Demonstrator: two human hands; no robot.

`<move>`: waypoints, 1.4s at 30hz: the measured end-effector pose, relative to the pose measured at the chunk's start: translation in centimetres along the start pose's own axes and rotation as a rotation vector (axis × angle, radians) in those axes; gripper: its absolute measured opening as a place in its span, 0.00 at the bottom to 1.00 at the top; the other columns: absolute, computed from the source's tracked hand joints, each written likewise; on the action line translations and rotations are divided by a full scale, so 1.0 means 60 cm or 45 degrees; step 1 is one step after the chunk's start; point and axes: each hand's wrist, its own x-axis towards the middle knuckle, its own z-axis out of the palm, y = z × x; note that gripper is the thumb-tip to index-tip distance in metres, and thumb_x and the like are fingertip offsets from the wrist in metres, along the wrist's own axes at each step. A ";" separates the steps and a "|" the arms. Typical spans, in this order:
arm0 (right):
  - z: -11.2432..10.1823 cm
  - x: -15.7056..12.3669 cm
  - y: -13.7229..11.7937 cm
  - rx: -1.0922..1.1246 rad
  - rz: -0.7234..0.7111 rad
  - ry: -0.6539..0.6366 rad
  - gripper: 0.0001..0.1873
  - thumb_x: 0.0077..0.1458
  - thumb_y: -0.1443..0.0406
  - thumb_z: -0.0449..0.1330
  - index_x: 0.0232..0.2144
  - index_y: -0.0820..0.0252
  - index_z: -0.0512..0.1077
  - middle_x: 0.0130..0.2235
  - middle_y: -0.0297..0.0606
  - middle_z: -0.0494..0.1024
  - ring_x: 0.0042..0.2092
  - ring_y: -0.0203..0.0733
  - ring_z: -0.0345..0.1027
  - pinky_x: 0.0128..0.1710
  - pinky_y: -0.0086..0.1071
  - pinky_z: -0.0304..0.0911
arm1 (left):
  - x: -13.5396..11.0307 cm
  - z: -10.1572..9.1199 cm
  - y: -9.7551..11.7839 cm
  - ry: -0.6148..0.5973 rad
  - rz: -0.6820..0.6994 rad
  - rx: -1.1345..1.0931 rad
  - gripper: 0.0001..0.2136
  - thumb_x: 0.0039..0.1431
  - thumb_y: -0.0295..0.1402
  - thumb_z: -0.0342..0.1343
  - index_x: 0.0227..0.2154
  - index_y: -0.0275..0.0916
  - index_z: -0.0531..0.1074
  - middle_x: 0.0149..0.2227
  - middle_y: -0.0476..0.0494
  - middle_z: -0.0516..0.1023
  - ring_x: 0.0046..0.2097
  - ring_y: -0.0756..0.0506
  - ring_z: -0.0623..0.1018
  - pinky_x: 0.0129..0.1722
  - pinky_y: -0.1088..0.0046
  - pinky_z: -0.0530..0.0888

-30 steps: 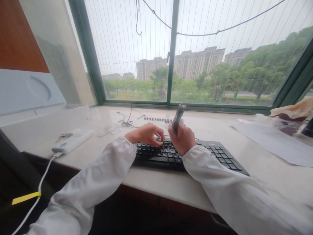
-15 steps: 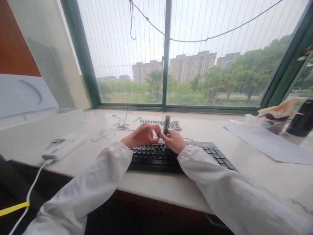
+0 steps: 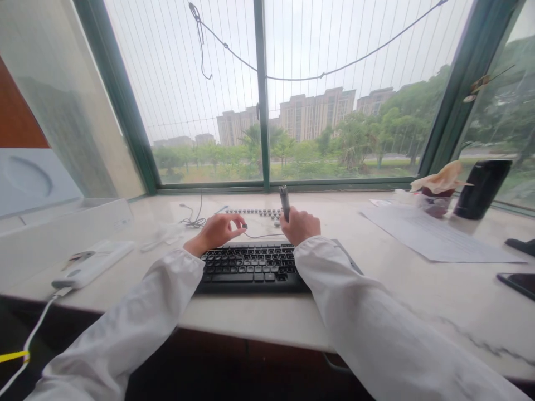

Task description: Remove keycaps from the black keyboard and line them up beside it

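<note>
My left hand [image 3: 219, 230] pinches a small dark keycap [image 3: 244, 226] between thumb and fingertip, above the back left of the keyboard. In a fist, my right hand [image 3: 301, 225] grips a dark grey cylindrical tool [image 3: 285, 199] with its forked end pointing up; its lower end is hidden in the hand. Below both hands lies the black keyboard [image 3: 246, 287], where several upper keys look bare. Behind it, loose keycaps [image 3: 251, 211] stand in rows on the white tabletop. My right sleeve covers the keyboard's right side.
A coiled cable [image 3: 194, 222] lies back left. Further left are a white power bank [image 3: 94, 262] with keys on it and a white box [image 3: 54, 234]. To the right lie paper sheets [image 3: 430, 236], a black bottle [image 3: 482, 189] and a phone [image 3: 520, 283]. The window [image 3: 261, 111] rises behind.
My hands, close together before, have moved apart. The left one carries the small keycap away to the left, while the right keeps hold of the tool. The view has turned right.
</note>
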 end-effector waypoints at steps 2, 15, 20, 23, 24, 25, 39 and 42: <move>0.003 0.002 0.006 -0.035 0.005 -0.024 0.19 0.61 0.56 0.46 0.38 0.62 0.71 0.33 0.47 0.77 0.37 0.50 0.73 0.34 0.37 0.61 | 0.002 0.005 -0.001 0.001 -0.037 -0.042 0.12 0.55 0.43 0.56 0.36 0.43 0.75 0.34 0.51 0.80 0.28 0.51 0.74 0.31 0.76 0.67; 0.000 0.005 0.010 0.021 -0.060 -0.022 0.20 0.63 0.54 0.43 0.41 0.60 0.69 0.34 0.47 0.78 0.37 0.49 0.73 0.35 0.37 0.61 | 0.168 0.028 -0.078 -0.395 -0.254 0.153 0.15 0.49 0.44 0.60 0.38 0.43 0.78 0.39 0.49 0.81 0.34 0.50 0.77 0.34 0.78 0.67; 0.004 0.006 0.013 0.004 -0.059 -0.029 0.18 0.63 0.55 0.44 0.43 0.57 0.68 0.33 0.46 0.78 0.37 0.50 0.74 0.35 0.38 0.61 | 0.222 0.086 -0.094 -0.467 -0.309 0.148 0.16 0.48 0.43 0.60 0.38 0.41 0.78 0.37 0.47 0.81 0.29 0.52 0.77 0.31 0.79 0.67; 0.005 0.006 0.014 -0.006 -0.040 -0.052 0.18 0.63 0.56 0.44 0.43 0.57 0.68 0.34 0.46 0.78 0.38 0.50 0.74 0.36 0.38 0.61 | 0.243 0.117 -0.098 -0.495 -0.316 0.155 0.16 0.47 0.42 0.61 0.37 0.40 0.79 0.34 0.47 0.81 0.29 0.52 0.77 0.31 0.80 0.68; 0.005 0.006 0.014 -0.006 -0.032 -0.062 0.18 0.63 0.56 0.44 0.43 0.57 0.68 0.35 0.46 0.78 0.39 0.50 0.74 0.37 0.38 0.61 | 0.249 0.124 -0.099 -0.502 -0.317 0.157 0.15 0.46 0.42 0.61 0.37 0.39 0.79 0.34 0.47 0.81 0.29 0.51 0.77 0.31 0.80 0.68; 0.005 0.007 0.014 -0.006 -0.024 -0.069 0.18 0.63 0.56 0.44 0.43 0.57 0.68 0.35 0.46 0.78 0.39 0.50 0.74 0.37 0.38 0.61 | 0.255 0.130 -0.100 -0.507 -0.317 0.159 0.15 0.46 0.41 0.62 0.36 0.39 0.79 0.33 0.47 0.81 0.29 0.51 0.77 0.31 0.80 0.68; 0.006 0.006 0.007 0.026 -0.027 -0.105 0.17 0.62 0.56 0.47 0.40 0.60 0.69 0.36 0.47 0.78 0.39 0.48 0.73 0.38 0.37 0.62 | 0.270 0.142 -0.112 -0.535 -0.326 0.163 0.13 0.48 0.35 0.62 0.38 0.38 0.78 0.35 0.46 0.81 0.28 0.52 0.77 0.30 0.81 0.69; 0.007 0.006 0.006 0.019 -0.032 -0.098 0.17 0.62 0.56 0.47 0.40 0.61 0.69 0.36 0.47 0.78 0.39 0.48 0.73 0.38 0.37 0.62 | 0.268 0.139 -0.110 -0.537 -0.329 0.167 0.14 0.48 0.36 0.63 0.38 0.38 0.78 0.35 0.46 0.81 0.28 0.51 0.77 0.31 0.80 0.69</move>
